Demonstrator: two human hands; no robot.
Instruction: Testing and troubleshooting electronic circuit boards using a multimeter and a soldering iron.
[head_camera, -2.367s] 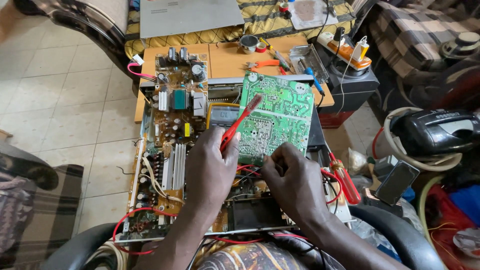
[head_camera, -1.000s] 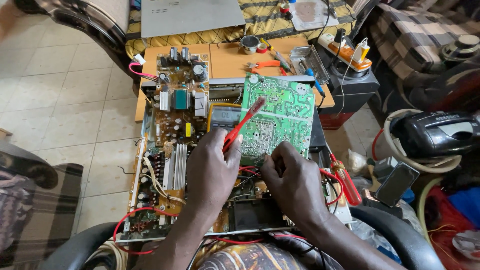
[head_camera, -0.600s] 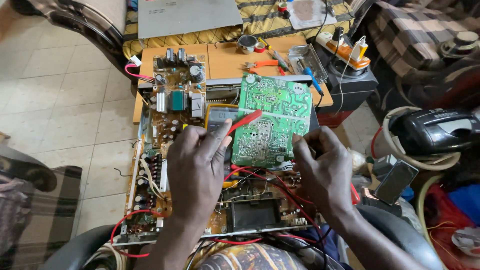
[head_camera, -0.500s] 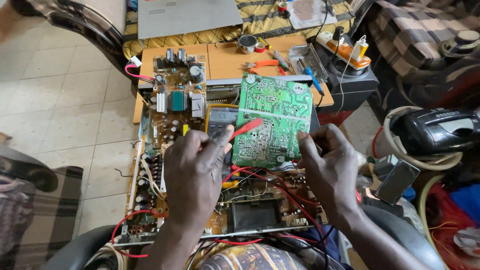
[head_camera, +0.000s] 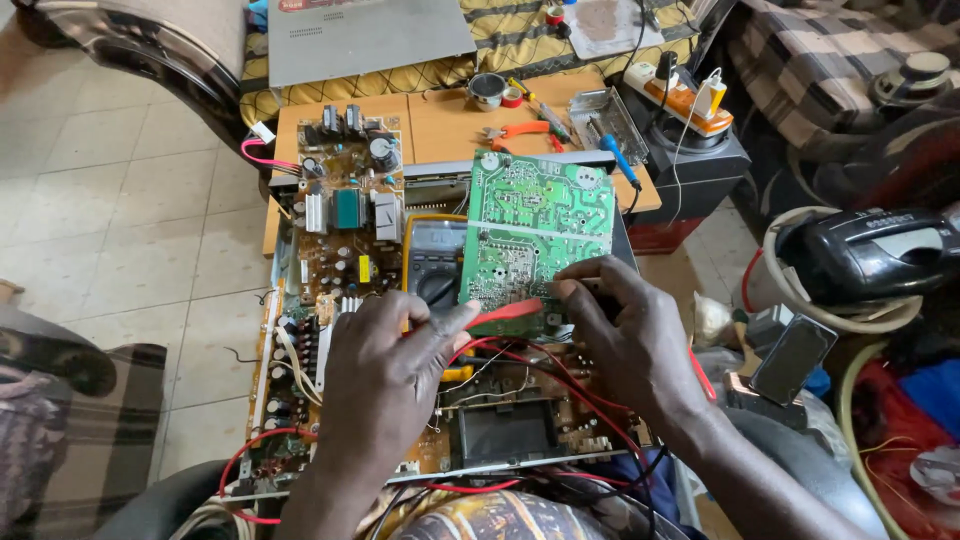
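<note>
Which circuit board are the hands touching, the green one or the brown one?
The green circuit board. Both the left hand and right hand meet at its lower edge; the brown circuit board lies untouched beside it.

The green circuit board (head_camera: 540, 240) has a semi-gloss lacquered face with dull silver solder points. The red probe (head_camera: 505, 312) is smooth, shiny plastic. The bench (head_camera: 440, 120) is matt light wood. The brown circuit board (head_camera: 340, 220) carries bare metal heat sinks. The floor (head_camera: 130, 230) is smooth pale tile.
</note>
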